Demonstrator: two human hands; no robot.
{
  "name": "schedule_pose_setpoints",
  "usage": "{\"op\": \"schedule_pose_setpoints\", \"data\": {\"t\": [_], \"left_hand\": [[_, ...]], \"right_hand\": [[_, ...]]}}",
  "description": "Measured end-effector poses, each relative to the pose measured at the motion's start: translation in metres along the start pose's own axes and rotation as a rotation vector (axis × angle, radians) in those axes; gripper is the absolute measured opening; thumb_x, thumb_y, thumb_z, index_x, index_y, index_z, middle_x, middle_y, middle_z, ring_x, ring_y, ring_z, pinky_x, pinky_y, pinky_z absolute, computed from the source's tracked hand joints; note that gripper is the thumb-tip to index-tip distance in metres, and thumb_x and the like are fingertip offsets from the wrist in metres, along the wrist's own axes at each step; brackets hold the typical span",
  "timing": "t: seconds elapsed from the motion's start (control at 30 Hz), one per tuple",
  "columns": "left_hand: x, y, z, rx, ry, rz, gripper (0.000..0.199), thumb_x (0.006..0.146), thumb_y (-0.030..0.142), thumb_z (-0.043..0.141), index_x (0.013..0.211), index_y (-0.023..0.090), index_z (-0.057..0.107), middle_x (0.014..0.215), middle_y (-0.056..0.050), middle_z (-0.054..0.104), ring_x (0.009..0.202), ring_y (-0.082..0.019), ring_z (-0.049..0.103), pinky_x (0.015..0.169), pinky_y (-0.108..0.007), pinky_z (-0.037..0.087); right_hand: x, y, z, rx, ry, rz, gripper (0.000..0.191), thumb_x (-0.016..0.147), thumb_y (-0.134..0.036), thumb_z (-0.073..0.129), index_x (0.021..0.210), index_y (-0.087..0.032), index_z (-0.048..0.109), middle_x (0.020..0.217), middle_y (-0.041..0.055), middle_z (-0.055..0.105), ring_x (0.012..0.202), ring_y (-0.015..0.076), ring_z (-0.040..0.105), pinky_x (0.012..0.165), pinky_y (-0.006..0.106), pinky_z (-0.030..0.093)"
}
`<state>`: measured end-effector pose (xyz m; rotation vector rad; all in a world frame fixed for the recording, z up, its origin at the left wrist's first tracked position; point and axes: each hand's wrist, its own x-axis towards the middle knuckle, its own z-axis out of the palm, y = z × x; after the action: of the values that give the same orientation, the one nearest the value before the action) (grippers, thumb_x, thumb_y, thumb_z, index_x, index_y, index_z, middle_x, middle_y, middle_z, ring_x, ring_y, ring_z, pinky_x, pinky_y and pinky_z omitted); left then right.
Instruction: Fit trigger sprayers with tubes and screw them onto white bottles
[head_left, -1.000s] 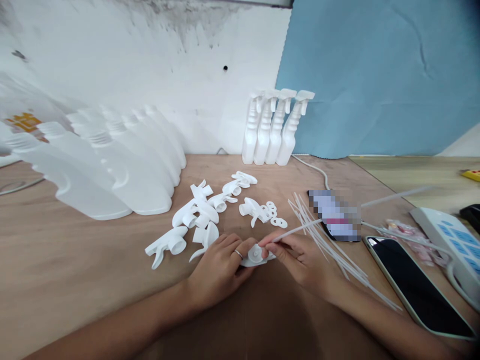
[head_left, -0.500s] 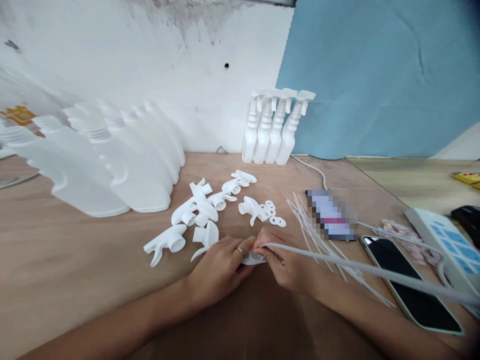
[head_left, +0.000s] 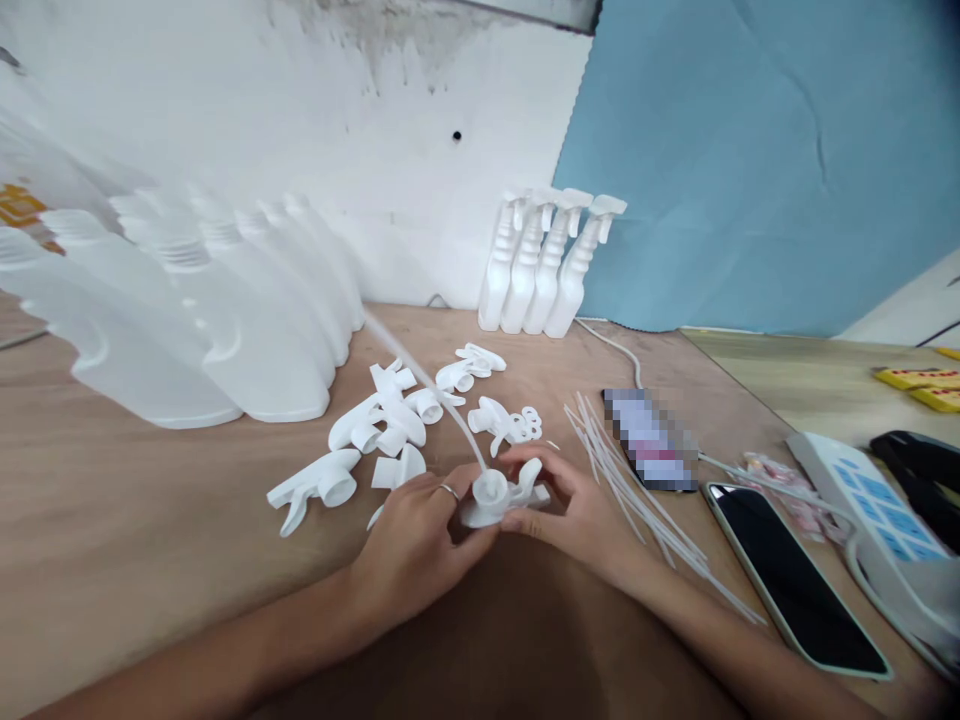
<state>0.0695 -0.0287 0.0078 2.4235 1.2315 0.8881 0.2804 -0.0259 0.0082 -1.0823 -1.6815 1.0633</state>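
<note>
Between my two hands is a white trigger spray head, its round collar facing up. A thin translucent dip tube rises from that collar, leaning up and to the left. My left hand, a ring on one finger, is closed on the collar side of the spray head. My right hand pinches the trigger and nozzle side between thumb and fingers. Just beyond my hands lie several loose spray heads. Small white ring washers sit beside one of them.
Empty white bottles stand in rows at left. Several bottles with spray heads stand by the wall. At right are loose tubes, a lit phone, a dark phone and a power strip.
The dip tube has swung from pointing right to leaning up and left, standing in the collar. My right hand has shifted from the tube's end to the spray head. The view has moved slightly.
</note>
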Motion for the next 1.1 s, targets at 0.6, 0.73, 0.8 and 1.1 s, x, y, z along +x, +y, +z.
{"op": "schedule_pose_setpoints", "data": {"t": [0.6,0.73,0.8,1.1], "left_hand": [[-0.004,-0.090,-0.103,0.494,0.725,-0.087,0.073,0.084,0.041,0.072,0.140,0.017,0.032,0.144,-0.011,0.037,0.134,-0.034,0.040,0.094,-0.053,0.047],[-0.007,-0.111,-0.103,0.445,0.674,-0.204,0.078,0.088,0.045,0.067,0.145,0.019,0.019,0.149,-0.009,0.029,0.137,-0.035,0.038,0.095,-0.055,0.044],[-0.007,-0.120,-0.099,0.467,0.663,-0.213,0.085,0.084,0.046,0.071,0.146,0.021,0.018,0.151,-0.009,0.028,0.137,-0.035,0.038,0.099,-0.054,0.043],[-0.007,-0.133,-0.095,0.568,0.682,-0.313,0.087,0.078,0.041,0.075,0.144,0.014,0.025,0.145,-0.013,0.037,0.133,-0.035,0.037,0.111,-0.053,0.037]], "right_hand": [[-0.001,0.002,-0.073,0.541,0.448,0.118,0.012,0.077,-0.024,0.077,0.087,-0.026,0.072,0.106,0.0040,0.073,0.108,0.0239,0.064,0.094,0.037,0.051],[0.004,0.002,-0.085,0.596,0.499,0.080,0.006,0.088,-0.026,0.065,0.088,-0.027,0.071,0.113,0.0053,0.067,0.104,0.0210,0.062,0.080,0.030,0.054],[0.005,0.002,-0.084,0.640,0.506,0.108,0.007,0.090,-0.028,0.063,0.091,-0.028,0.070,0.115,0.0046,0.064,0.100,0.0203,0.061,0.076,0.030,0.055],[0.002,0.000,-0.073,0.616,0.409,0.185,0.018,0.091,-0.042,0.060,0.101,-0.027,0.065,0.096,0.0050,0.068,0.062,0.0163,0.056,0.058,0.032,0.048]]}}
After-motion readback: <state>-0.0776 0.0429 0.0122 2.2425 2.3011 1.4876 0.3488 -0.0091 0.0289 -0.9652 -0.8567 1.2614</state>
